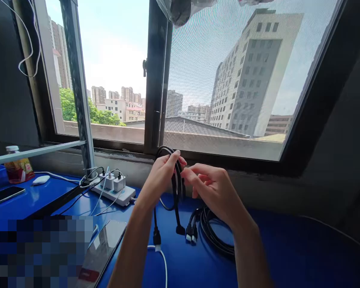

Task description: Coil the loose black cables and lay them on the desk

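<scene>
Holding black cable in left grip, right grip unclear, bottle label unreadable.

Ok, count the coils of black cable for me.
2: the raised coil is held in the left hand; the lower coil lies on the blue table, partly behind the right forearm. Others may be hidden.

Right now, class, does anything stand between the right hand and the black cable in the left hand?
Nothing visible does: the right hand is right at the black cable in the left hand. The other coil lies below, on the table.
</scene>
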### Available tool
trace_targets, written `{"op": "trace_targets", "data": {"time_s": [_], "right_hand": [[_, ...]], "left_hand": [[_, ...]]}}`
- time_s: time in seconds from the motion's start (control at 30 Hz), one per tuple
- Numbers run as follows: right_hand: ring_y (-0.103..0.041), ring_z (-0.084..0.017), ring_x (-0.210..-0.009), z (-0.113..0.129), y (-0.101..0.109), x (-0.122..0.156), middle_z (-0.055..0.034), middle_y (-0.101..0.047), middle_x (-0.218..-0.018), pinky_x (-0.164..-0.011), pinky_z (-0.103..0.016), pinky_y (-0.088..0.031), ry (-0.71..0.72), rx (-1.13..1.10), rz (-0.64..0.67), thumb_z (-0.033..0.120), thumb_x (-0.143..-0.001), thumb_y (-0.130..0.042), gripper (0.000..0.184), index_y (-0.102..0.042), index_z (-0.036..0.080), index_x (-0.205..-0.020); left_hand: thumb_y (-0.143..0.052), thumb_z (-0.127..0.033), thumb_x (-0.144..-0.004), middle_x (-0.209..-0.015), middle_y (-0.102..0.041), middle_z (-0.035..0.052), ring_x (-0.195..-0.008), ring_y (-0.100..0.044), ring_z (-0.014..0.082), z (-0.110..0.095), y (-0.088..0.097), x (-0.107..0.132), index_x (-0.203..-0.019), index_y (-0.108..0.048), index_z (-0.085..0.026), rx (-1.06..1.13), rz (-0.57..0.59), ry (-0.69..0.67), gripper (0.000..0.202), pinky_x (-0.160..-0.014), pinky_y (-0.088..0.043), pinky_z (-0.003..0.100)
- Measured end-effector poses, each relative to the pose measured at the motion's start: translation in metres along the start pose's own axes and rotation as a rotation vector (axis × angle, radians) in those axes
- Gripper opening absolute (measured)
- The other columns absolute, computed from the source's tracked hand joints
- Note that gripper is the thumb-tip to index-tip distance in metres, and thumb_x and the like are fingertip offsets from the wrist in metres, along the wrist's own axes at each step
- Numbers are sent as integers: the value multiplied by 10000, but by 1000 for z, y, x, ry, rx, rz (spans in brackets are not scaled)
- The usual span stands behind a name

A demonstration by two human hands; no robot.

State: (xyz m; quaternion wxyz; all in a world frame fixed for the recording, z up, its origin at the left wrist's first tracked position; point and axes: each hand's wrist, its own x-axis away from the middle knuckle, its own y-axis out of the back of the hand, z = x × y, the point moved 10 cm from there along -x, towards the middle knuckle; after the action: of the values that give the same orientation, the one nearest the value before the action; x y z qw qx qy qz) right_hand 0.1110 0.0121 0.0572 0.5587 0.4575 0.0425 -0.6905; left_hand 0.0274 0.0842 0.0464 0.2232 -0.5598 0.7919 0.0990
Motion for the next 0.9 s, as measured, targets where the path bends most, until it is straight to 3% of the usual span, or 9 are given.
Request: {"op": "trace_targets", "data": {"time_s": [0.13, 0.27, 0.37, 0.47, 0.57, 0.63, 0.77, 0.9], "right_hand": [[-537, -110, -500, -3, 4, 1, -14, -615, -671, -436, -214, -361, -34, 35, -32, 438, -824, -544, 300, -633, 181, -700], [-532, -104, -493, -11, 20, 0, 9, -577, -611, -471, -215, -386, -76, 14, -144, 476, -839, -513, 349, -577, 178, -668], [-511, -87, -465, -13, 16, -2, 32, -508, -553, -439, -191, -383, -67, -87, -73, 441, -864, -472, 340, -577, 177, -677], [-496, -69, -450, -10, 9, -4, 43, -468, -555, -382, -157, -372, -27, -327, -10, 438, -855, -459, 328, -566, 180, -684], [-476, -63, -417, -13, 1, -7, 48, -458, -569, -331, -153, -371, -38, -546, 18, 561, -772, -528, 390, -544, 185, -666], [-483, -67, -402, -17, -6, -9, 46, -475, -584, -316, -164, -378, -86, -635, 53, 619, -712, -566, 437, -532, 187, -653], [-495, -70, -397, -21, -14, -8, 44, -502, -552, -339, -164, -377, -143, -738, 140, 622, -707, -577, 439, -536, 189, -645], [-502, -69, -415, -20, -14, -7, 43, -499, -513, -360, -162, -366, -127, -790, 187, 603, -739, -571, 429, -534, 195, -610]], "left_hand": [[-506, -245, -796, -645, -594, 21, -699, -538, 169, -7, -3, 1, -617, -670, -176, -75, 10, -43, 253, -606, -405, 208], [-496, -305, -769, -642, -608, 25, -751, -567, 191, -13, -23, 7, -749, -698, -164, -72, 138, -76, 247, -654, -425, 224], [-496, -378, -768, -699, -628, 39, -790, -584, 207, -13, -36, 9, -852, -697, -145, -80, 213, -101, 319, -665, -446, 236], [-476, -435, -787, -661, -614, 36, -654, -584, 188, -6, -47, 10, -975, -673, -128, -30, 272, -54, 410, -571, -457, 236], [-409, -430, -835, -594, -585, 15, -488, -518, 144, 2, -55, 13, -1135, -603, -128, 67, 312, 63, 468, -468, -434, 225], [-372, -419, -868, -684, -629, 23, -465, -497, 122, 4, -59, 17, -1190, -573, -165, 112, 347, 130, 458, -448, -432, 220], [-356, -376, -888, -1027, -653, 17, -508, -527, 112, -5, -66, 23, -1131, -624, -268, 176, 444, 116, 377, -394, -392, 198], [-364, -310, -879, -1014, -663, 26, -422, -468, 82, -7, -71, 24, -1067, -667, -238, 237, 467, 127, 364, -406, -387, 214]]}}
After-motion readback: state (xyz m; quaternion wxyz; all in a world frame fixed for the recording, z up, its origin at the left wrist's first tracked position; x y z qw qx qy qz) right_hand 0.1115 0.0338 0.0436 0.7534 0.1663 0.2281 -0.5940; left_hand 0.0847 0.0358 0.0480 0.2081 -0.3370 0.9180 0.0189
